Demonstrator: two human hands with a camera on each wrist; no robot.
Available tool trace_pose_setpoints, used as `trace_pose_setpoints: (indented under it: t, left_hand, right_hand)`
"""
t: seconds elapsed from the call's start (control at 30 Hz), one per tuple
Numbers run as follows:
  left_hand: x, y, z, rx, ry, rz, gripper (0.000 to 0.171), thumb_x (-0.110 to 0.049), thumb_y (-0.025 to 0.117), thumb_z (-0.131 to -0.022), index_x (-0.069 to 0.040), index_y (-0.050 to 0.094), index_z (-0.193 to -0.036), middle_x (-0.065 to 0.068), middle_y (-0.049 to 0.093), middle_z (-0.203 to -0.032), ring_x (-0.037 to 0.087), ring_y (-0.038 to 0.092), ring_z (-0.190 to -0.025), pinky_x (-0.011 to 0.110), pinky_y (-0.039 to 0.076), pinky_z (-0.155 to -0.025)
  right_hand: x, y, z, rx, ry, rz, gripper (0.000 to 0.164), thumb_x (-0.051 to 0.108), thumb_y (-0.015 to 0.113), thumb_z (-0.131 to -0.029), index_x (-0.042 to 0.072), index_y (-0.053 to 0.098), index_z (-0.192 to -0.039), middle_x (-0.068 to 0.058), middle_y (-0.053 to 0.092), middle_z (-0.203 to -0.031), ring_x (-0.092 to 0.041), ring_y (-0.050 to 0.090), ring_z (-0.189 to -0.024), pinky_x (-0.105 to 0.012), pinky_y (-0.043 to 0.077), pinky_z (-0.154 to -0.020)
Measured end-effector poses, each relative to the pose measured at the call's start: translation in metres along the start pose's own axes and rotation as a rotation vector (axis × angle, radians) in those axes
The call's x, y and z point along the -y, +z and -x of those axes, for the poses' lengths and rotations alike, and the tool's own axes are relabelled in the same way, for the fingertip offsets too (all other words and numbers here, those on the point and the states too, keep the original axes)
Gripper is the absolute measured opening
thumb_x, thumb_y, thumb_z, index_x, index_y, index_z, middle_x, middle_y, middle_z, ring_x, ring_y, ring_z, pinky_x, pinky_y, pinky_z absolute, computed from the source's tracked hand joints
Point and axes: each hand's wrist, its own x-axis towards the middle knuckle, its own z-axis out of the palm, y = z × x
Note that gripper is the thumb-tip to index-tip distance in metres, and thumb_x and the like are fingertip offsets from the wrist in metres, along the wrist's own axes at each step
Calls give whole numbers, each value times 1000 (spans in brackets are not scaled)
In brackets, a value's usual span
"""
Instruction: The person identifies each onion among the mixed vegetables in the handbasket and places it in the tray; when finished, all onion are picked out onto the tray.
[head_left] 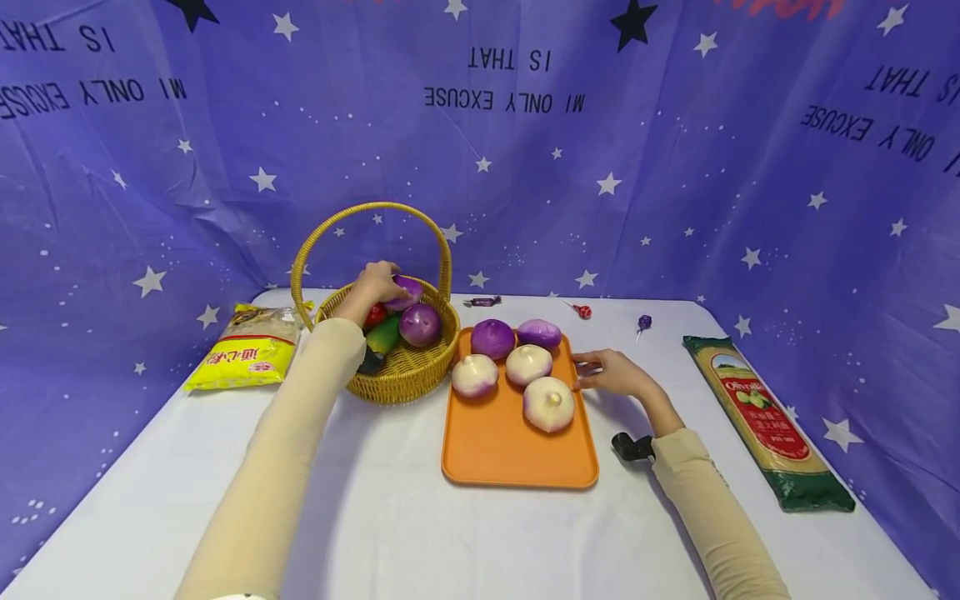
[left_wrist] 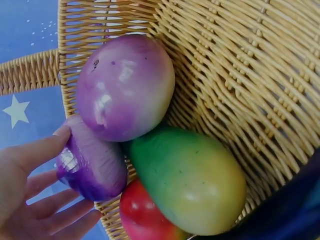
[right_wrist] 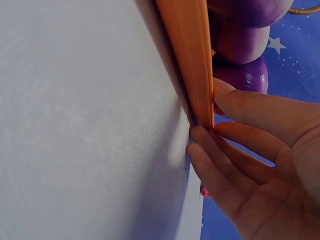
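In the wicker basket [head_left: 390, 387], my left hand [head_left: 375, 287] pinches a purple turnip-like vegetable [left_wrist: 92, 160] between thumb and fingers at the rim. Against it lies a rounder purple-and-white one [left_wrist: 125, 87]. A green-and-yellow, pear-shaped piece [left_wrist: 190, 182] and a red one [left_wrist: 147, 212] rest beside them. My right hand [head_left: 611, 372] holds the right edge of the orange tray [head_left: 517, 462], thumb on the rim and fingertips at the underside. On the tray's far half sit several purple-and-white turnips [head_left: 548, 405].
A yellow bag [head_left: 251, 350] lies left of the basket, and a long pasta packet [head_left: 765, 417] lies far right. Near the back edge are a purple wrapped candy [head_left: 483, 301], a red lollipop [head_left: 582, 311] and a purple lollipop [head_left: 644, 321]. The basket's tall handle [head_left: 375, 206] arches upward.
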Motion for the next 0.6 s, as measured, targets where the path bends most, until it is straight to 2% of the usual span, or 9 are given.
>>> trace_pose_setpoints:
  t: [0.13,0.37,0.6]
  left_hand:
    - [-3,2,1,13,11,-14,65,-24,75,-82,6,51,-134,27,50,-134,42,43,-126,47,35,-106]
    - [-4,-4,8,-46,59,4,60,-21,74,-83,7,52,-131,28,52,-129,42,46,-121,48,38,-103]
    - [-10,-18,30,-117,166,81,61,-25,75,-84,4,53,-132,27,56,-127,41,49,-120,50,39,-101]
  right_hand:
    - [-1,0,0,-1,-10,7,60,17,75,-84,-8,52,-133,-25,59,-126,-36,61,-110,-49,46,-95]
    - [-2,1,-1,6,-4,4,60,18,75,-84,-7,52,-134,-24,59,-126,-35,61,-110,-48,47,-94]
    - [-4,0,0,1,-5,2,60,18,75,-84,-7,52,-134,-24,61,-123,-35,61,-110,-48,48,-93]
